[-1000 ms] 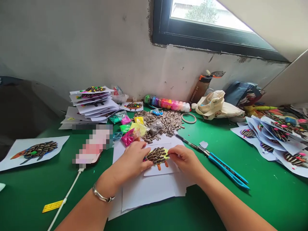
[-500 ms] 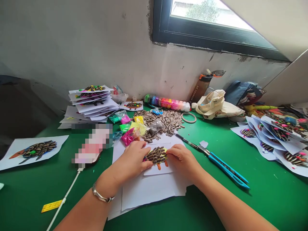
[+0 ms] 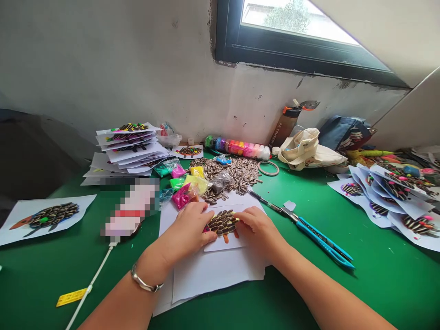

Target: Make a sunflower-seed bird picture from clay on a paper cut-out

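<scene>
A small white card [image 3: 223, 240] lies on a stack of white paper sheets [image 3: 213, 275] and carries a hedgehog figure made of striped sunflower seeds [image 3: 222, 222] on coloured clay. My left hand [image 3: 187, 231] rests on the card's left side, its fingers curled against the seed figure. My right hand [image 3: 259, 227] presses its pinched fingertips to the figure's right edge; whether a seed is between them is hidden. A loose pile of sunflower seeds [image 3: 233, 174] lies just behind the card.
Blue-handled scissors [image 3: 319, 240] lie right of my hands. Small bags of coloured clay [image 3: 185, 183], a row of clay tubs [image 3: 237, 147], a tape ring [image 3: 268, 168], stacked finished cards [image 3: 129, 146], more cards [image 3: 392, 197] at right, one card [image 3: 43, 217] at left, a white cable [image 3: 91, 284].
My right hand has slid a little left, closer onto the seed figure. The left hand has stayed in place on the card.
</scene>
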Demonstrator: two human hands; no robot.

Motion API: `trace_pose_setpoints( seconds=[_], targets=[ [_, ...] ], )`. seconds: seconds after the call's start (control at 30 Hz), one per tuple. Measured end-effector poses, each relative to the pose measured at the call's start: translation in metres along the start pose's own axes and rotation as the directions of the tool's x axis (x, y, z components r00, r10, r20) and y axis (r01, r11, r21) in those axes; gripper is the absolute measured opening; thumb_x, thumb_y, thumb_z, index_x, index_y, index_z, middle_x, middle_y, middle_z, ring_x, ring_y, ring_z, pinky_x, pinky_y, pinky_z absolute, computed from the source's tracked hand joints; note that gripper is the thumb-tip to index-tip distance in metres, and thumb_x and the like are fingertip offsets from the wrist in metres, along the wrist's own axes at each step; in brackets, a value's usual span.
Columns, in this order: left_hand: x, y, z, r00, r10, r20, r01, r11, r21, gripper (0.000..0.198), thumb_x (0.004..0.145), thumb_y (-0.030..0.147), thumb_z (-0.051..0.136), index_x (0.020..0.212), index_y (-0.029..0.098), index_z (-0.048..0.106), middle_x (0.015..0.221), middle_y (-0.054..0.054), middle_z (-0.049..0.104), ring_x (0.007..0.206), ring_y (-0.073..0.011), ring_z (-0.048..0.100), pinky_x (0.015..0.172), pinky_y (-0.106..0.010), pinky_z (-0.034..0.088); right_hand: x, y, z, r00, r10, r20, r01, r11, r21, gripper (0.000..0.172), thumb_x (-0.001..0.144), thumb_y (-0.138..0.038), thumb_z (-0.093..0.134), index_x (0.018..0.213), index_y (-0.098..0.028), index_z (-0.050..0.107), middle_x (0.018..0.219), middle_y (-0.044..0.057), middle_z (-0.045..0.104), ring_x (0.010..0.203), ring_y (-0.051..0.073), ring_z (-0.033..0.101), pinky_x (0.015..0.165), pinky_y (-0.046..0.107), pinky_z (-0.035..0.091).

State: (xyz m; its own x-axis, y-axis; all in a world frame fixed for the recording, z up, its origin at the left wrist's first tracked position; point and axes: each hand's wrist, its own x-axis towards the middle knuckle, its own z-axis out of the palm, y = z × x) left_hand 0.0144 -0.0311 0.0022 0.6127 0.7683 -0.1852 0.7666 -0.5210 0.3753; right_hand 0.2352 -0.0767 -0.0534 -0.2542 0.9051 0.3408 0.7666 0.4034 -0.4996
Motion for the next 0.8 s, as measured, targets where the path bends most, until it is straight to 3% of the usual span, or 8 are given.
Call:
trace_pose_setpoints(
  seconds=[0.1,0.23,0.37,0.8],
  targets=[
    [0.001,0.000,0.000,1.000,0.016,-0.006,-0.015,1.000,0.005,0.025,0.081,0.034,0.064,0.102,0.020,0.067,0.116,-0.011,0.054,0.110,-0.0305,0.049,0.094,-0.042,0.043,-0.001,0.000,-0.005,0.998,0.069,-0.011,-0.069,0.996,-0.047,0.020,0.082,-0.006,0.059,0.077,-0.021,0.071,0.074,0.002,0.060,0.074,0.016,0.051,0.067,0.027,0.038],
    [0.001,0.001,-0.003,1.000,0.001,0.006,-0.001,1.000,0.008,0.028,0.081,0.034,0.064,0.106,0.020,0.067,0.117,-0.012,0.054,0.111,-0.0305,0.049,0.095,-0.042,0.044,0.000,-0.003,-0.010,0.992,0.109,0.069,-0.103,0.991,-0.084,0.028,0.084,-0.006,0.058,0.065,-0.022,0.070,0.070,0.002,0.057,0.073,0.015,0.050,0.068,0.026,0.036],
    [0.000,0.003,-0.005,1.000,-0.009,0.013,0.009,1.000,0.003,0.030,0.081,0.033,0.063,0.109,0.020,0.067,0.118,-0.012,0.054,0.112,-0.0310,0.049,0.096,-0.043,0.043,0.002,-0.006,-0.009,0.986,0.136,0.101,-0.127,0.988,-0.092,0.029,0.086,-0.008,0.056,0.066,-0.022,0.071,0.071,0.002,0.057,0.073,0.015,0.051,0.069,0.026,0.036],
    [0.002,0.003,-0.002,1.000,-0.016,0.020,0.015,0.999,0.029,0.029,0.080,0.035,0.064,0.104,0.019,0.068,0.114,-0.013,0.055,0.108,-0.0310,0.050,0.093,-0.042,0.044,-0.001,0.000,0.002,0.993,0.088,0.080,-0.084,0.995,-0.052,0.028,0.084,-0.004,0.056,0.064,-0.020,0.069,0.071,0.002,0.057,0.073,0.015,0.051,0.069,0.026,0.036]
  ],
)
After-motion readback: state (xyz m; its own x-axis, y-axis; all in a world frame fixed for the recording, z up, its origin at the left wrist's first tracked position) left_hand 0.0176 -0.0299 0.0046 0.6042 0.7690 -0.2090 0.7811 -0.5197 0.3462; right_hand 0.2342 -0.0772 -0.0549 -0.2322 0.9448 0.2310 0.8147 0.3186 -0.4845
